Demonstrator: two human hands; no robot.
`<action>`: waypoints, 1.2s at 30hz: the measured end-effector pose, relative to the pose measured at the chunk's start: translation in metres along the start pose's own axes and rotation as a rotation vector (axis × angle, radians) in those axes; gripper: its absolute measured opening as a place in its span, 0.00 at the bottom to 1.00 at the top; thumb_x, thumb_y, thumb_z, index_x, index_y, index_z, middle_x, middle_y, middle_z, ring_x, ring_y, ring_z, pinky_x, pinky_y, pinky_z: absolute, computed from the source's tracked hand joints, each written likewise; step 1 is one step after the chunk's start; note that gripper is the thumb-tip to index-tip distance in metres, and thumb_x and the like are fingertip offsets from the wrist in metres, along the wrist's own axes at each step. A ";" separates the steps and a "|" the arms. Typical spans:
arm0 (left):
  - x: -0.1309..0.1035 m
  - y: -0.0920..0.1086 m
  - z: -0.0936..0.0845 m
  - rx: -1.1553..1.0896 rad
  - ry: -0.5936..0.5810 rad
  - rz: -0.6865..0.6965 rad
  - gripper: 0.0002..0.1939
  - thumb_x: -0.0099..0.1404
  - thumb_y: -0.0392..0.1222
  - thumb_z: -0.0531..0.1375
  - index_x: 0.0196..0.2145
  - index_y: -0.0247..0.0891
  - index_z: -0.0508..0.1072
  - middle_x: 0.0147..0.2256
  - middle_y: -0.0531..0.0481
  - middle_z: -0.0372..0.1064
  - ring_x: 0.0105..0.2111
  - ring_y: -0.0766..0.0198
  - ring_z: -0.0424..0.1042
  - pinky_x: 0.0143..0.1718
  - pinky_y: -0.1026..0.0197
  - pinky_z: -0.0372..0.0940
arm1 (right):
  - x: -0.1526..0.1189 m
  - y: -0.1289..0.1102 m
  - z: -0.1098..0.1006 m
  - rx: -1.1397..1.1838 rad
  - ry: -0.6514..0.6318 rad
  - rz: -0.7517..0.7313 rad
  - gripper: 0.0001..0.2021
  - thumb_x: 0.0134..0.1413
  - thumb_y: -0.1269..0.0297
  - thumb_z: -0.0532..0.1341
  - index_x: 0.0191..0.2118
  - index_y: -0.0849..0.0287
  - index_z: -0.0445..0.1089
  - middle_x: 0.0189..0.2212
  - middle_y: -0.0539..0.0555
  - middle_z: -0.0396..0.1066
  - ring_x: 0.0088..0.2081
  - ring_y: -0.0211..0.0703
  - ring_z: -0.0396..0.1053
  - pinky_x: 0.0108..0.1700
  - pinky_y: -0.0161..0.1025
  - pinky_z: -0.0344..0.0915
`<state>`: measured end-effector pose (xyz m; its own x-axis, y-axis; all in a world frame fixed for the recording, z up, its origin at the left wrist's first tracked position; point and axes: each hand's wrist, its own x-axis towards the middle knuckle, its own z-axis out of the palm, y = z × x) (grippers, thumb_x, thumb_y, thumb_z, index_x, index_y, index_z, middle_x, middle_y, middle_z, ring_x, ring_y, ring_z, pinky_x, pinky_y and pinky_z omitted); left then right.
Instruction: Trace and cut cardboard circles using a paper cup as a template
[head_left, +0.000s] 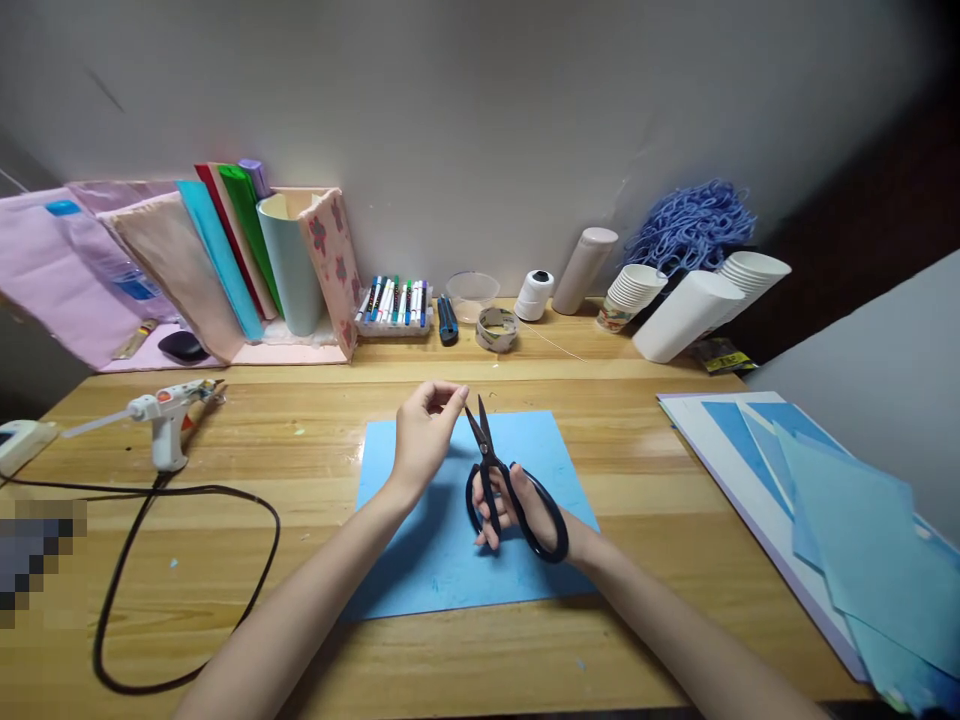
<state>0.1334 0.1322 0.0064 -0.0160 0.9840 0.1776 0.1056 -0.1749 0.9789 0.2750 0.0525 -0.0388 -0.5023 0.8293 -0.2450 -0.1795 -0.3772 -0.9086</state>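
Observation:
Black-handled scissors are in my right hand, its fingers through the loops. The two dark blades point away from me and stand slightly apart. Close beside the blade tips, my left hand is closed in a pinch, thumb against fingers; whatever lies between them is too small to make out. Both hands are above a light blue sheet that lies flat on the wooden table.
On the left are a white glue gun and its looped black cable. Markers, a cutter, tape, thread and paper cups line the back. Blue papers lie at right.

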 end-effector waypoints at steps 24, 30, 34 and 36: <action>-0.002 0.000 0.004 -0.107 -0.146 -0.156 0.15 0.54 0.51 0.64 0.28 0.34 0.73 0.27 0.48 0.73 0.31 0.63 0.71 0.36 0.61 0.65 | 0.002 0.002 0.000 -0.201 0.256 -0.110 0.28 0.45 0.33 0.56 0.29 0.59 0.58 0.18 0.41 0.57 0.12 0.29 0.60 0.18 0.32 0.67; 0.001 -0.002 0.003 -0.118 -0.160 -0.216 0.18 0.50 0.55 0.65 0.27 0.34 0.74 0.27 0.47 0.73 0.31 0.62 0.71 0.36 0.61 0.64 | 0.000 0.000 -0.004 -0.310 0.307 -0.114 0.25 0.49 0.37 0.56 0.30 0.58 0.58 0.19 0.42 0.57 0.13 0.30 0.61 0.16 0.30 0.65; 0.004 0.004 -0.001 -0.125 -0.206 -0.282 0.21 0.47 0.58 0.66 0.25 0.35 0.74 0.27 0.46 0.73 0.31 0.62 0.71 0.33 0.62 0.63 | 0.002 -0.002 -0.003 -0.302 0.292 -0.108 0.25 0.47 0.37 0.58 0.29 0.58 0.57 0.19 0.43 0.58 0.12 0.30 0.59 0.16 0.32 0.64; 0.005 0.011 -0.007 -0.137 -0.245 -0.317 0.21 0.46 0.59 0.67 0.24 0.35 0.74 0.26 0.46 0.73 0.29 0.63 0.70 0.32 0.62 0.62 | 0.002 -0.008 -0.008 -0.420 0.360 -0.105 0.22 0.48 0.42 0.59 0.29 0.57 0.58 0.22 0.46 0.64 0.15 0.32 0.61 0.16 0.31 0.62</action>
<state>0.1278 0.1347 0.0186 0.2122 0.9661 -0.1472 0.0001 0.1506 0.9886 0.2821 0.0600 -0.0348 -0.1664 0.9697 -0.1789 0.1758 -0.1493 -0.9730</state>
